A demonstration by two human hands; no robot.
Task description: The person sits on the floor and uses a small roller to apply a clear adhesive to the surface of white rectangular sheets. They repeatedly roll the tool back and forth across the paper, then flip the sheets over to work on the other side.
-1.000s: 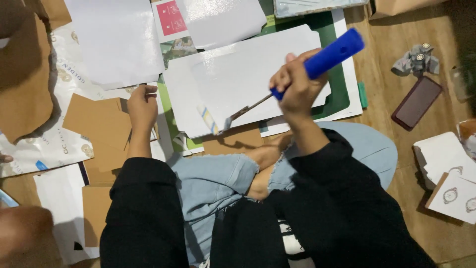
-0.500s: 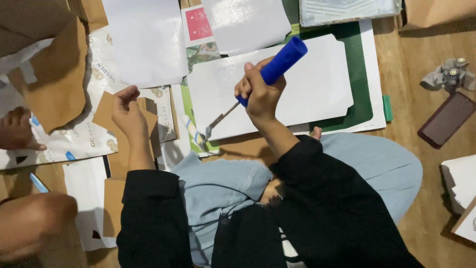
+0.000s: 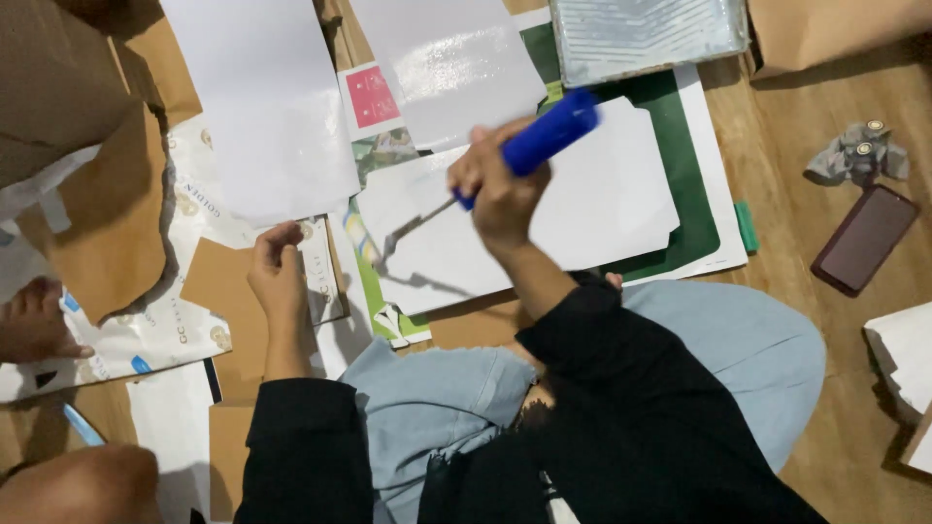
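A tool with a thick blue handle (image 3: 547,139) and a thin metal shaft is raised at a slant above a white sheet of card (image 3: 582,218), its blurred metal tip low over the card's left part and casting a shadow there. The right hand (image 3: 500,189) is clenched around the lower end of the handle, the wrist bent above the card. The card lies on a dark green mat (image 3: 694,209), which rests on the wooden floor (image 3: 786,126).

The left hand (image 3: 277,272) rests to the left, fingers curled on the edge of a small printed card (image 3: 318,272) beside a piece of brown cardboard (image 3: 218,281); whether it pinches the card I cannot tell. Glossy white sheets (image 3: 262,107) overlap farther up. A ridged metal tray (image 3: 646,34) sits at the top. On the right lie a dark phone (image 3: 864,238) and a crumpled grey cloth (image 3: 854,155). Another person's hand (image 3: 34,320) shows at the left edge.
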